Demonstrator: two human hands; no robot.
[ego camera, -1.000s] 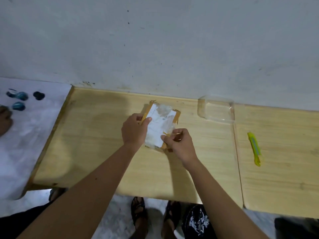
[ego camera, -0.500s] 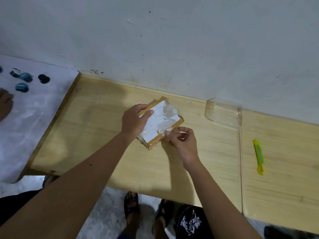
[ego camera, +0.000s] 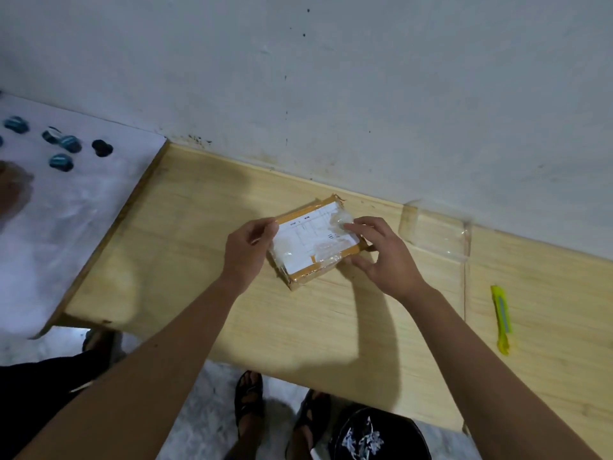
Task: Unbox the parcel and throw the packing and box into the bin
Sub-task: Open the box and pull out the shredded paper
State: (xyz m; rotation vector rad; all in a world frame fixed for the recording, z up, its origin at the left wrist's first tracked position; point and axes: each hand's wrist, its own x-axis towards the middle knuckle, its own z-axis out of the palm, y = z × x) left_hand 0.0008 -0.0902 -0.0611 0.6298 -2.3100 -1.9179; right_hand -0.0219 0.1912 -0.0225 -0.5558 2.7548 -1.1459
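Note:
A small brown cardboard parcel (ego camera: 315,242) with a white label and clear tape over its top lies on the wooden table (ego camera: 185,234). My left hand (ego camera: 247,249) grips its left end, thumb on top. My right hand (ego camera: 381,254) holds the right end, fingers spread over the taped top and thumb at the near side. No bin is in view.
A yellow box cutter (ego camera: 502,318) lies on the table to the right. Clear plastic packaging (ego camera: 434,232) sits against the wall behind my right hand. Several blue and black caps (ego camera: 64,147) lie on a white surface at left. My sandalled feet (ego camera: 248,400) show below the table's front edge.
The parcel has been turned clockwise on the table. My right hand moved from its near corner up onto its right end and top.

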